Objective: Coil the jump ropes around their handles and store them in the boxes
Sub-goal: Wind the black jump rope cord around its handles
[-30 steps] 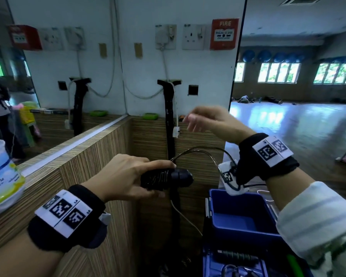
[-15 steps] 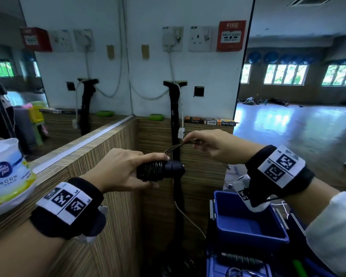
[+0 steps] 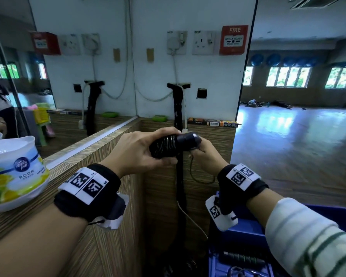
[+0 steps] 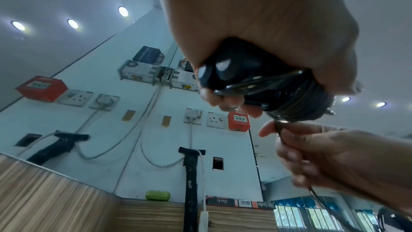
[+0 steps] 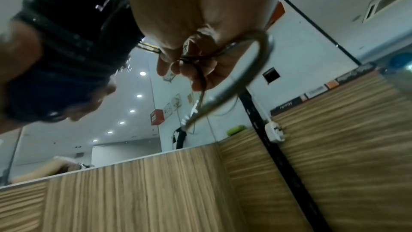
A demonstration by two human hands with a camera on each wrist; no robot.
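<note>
My left hand (image 3: 140, 150) grips the two black jump rope handles (image 3: 174, 143) held side by side, with dark rope coiled round them. Their round end caps (image 4: 214, 71) show in the left wrist view, with the coil (image 4: 296, 101) beside my fingers. My right hand (image 3: 205, 154) sits just under the handles' right end and pinches the loose rope (image 5: 256, 70), which curves in a loop (image 3: 200, 176) below it. A blue box (image 3: 248, 228) stands low at the right, partly hidden by my right arm. Another jump rope (image 3: 242, 257) lies in a blue box below it.
A wood-grain counter (image 3: 100, 148) runs along the left under a wall mirror, with a white air-freshener tub (image 3: 14, 170) on it. A black strap (image 3: 178, 108) and a white cable (image 3: 190, 218) hang down the panel ahead. The gym floor (image 3: 296, 140) opens to the right.
My right hand came down from above and right of the handles to just under their right end, laying more rope on the coil. The loose loop is shorter. My left hand kept its grip.
</note>
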